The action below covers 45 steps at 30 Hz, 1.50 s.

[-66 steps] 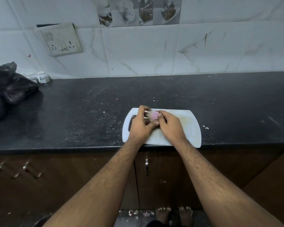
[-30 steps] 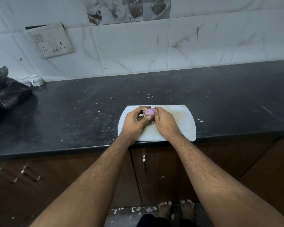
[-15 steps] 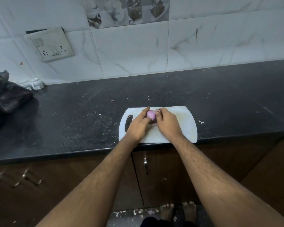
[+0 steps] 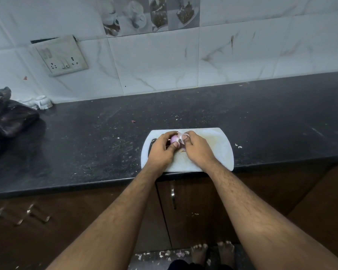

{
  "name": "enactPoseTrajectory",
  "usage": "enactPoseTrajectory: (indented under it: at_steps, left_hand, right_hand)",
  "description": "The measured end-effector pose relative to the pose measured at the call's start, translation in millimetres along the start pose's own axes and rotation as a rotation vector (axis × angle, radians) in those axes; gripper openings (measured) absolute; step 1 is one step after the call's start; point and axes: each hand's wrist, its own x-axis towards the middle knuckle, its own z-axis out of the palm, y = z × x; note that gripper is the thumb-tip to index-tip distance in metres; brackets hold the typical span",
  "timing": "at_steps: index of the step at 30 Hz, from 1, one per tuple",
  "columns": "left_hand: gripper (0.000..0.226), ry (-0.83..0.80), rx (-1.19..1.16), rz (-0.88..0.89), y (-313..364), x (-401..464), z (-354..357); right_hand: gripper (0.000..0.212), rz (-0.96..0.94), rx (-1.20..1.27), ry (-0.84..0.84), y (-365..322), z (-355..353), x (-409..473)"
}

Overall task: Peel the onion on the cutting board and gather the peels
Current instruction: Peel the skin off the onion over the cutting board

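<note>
Just right of frame centre, your left hand (image 4: 161,148) cupped the onion (image 4: 174,139) over the cutting board (image 4: 220,149), thumb pressed under it. Your right hand (image 4: 197,148) pinched a pale peel (image 4: 182,135) lifting off its top. That strip could tear short, or the small bulb could slip if you tugged hard. Your knuckles hid the onion's underside and any loose peels.
</note>
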Motion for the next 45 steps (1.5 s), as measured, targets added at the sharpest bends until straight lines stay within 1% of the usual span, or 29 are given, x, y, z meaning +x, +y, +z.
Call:
enactPoseTrajectory:
  at_steps: [3, 6, 8, 11, 14, 16, 18, 20, 23, 26, 30, 33, 37, 45]
  left_hand:
    - [0.035, -0.004, -0.038, -0.014, -1.2, 1.8, -0.9]
    - [0.034, 0.021, -0.063, -0.04, -2.2, 3.4, -1.4]
    - [0.034, 0.028, -0.097, -0.045, -2.9, 3.6, -1.3]
    - [0.041, 0.037, -0.111, -0.035, -3.1, 2.6, -0.1]
    - [0.046, 0.048, -0.109, -0.023, -1.4, 0.6, 0.5]
    - [0.054, 0.047, -0.145, -0.025, -3.2, 0.1, 0.5]
    - [0.059, 0.043, -0.141, -0.019, -3.9, -0.7, 1.0]
    - [0.056, 0.039, -0.121, -0.019, -3.2, -0.7, 2.5]
    - [0.045, 0.055, -0.07, -0.008, -3.7, 1.1, 5.0]
    - [0.033, 0.08, -0.051, 0.003, -3.9, 0.7, 6.2]
    - [0.028, 0.088, -0.032, 0.011, -2.9, 1.1, 5.8]
    - [0.027, 0.075, 0.015, 0.033, -3.9, 2.2, 4.7]
    - [0.029, 0.066, 0.012, 0.021, -2.6, 3.2, 3.0]
    - [0.036, 0.065, 0.088, 0.052, -3.2, 3.7, 5.9]
  right_hand:
    - [0.03, 0.013, 0.02, 0.034, -0.9, -0.7, 0.7]
    - [0.028, 0.089, 0.14, 0.163, 0.8, -4.1, 1.5]
    - [0.03, 0.085, 0.123, 0.214, 4.3, -2.7, 2.9]
    - [0.046, 0.009, 0.023, 0.144, 3.0, 5.6, 1.3]
    - [0.046, -0.036, -0.05, 0.132, -0.7, 9.8, -1.9]
    - [0.046, -0.04, -0.015, 0.166, 0.0, 7.6, -2.5]
    - [0.044, -0.039, 0.102, 0.159, 0.8, 4.4, -3.2]
    - [0.036, -0.094, 0.139, 0.118, 1.4, 3.8, -5.0]
    - [0.025, -0.174, 0.084, 0.129, 4.5, 5.0, -5.3]
    - [0.024, -0.141, 0.126, 0.136, 5.2, 2.0, -4.5]
    - [0.025, -0.116, 0.132, 0.15, 6.8, 0.4, -3.1]
    - [0.026, -0.11, 0.109, 0.169, 7.9, 1.0, -2.9]
    - [0.024, -0.134, 0.072, 0.203, 6.1, 3.2, -3.4]
    - [0.02, -0.081, 0.1, 0.224, 6.9, 4.8, -1.7]
